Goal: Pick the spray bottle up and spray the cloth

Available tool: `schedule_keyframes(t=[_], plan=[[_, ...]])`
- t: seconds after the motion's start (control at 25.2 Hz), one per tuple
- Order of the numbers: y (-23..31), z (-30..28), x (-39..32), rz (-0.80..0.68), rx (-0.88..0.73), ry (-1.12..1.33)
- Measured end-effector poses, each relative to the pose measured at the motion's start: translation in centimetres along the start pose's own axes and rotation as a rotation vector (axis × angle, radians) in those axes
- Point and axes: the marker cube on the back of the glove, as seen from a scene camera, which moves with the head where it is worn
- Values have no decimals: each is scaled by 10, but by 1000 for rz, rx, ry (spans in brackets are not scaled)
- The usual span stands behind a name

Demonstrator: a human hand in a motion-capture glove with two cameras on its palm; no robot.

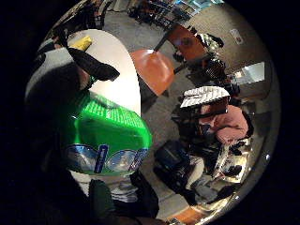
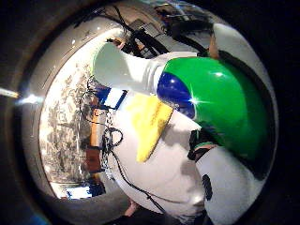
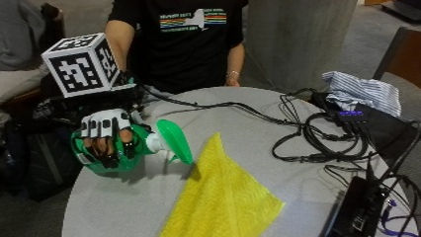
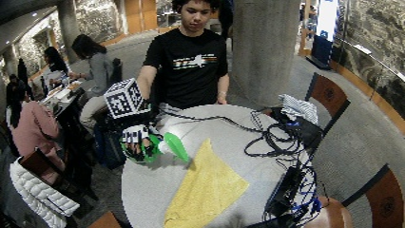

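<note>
Spray bottle (image 3: 125,148) sideways, nozzle toward cloth (image 3: 220,197)

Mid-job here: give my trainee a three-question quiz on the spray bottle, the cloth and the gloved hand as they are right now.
1. True or false: the gloved right hand grips the green spray bottle.
2. The bottle's nozzle points toward: A) the yellow cloth, B) the striped cloth, C) the black cables.
3. Fill in: the yellow cloth lies flat on the ____.

Key: 1 true; 2 A; 3 table.
</note>
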Motion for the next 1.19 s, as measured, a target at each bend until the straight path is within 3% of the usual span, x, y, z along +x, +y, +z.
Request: schedule_keyframes(t=[0.6, 0.91, 1.19], plan=[[9, 0, -7, -28, -4, -169], [43, -18, -40, -155, 99, -632], [83, -24, -97, -271, 77, -1035]])
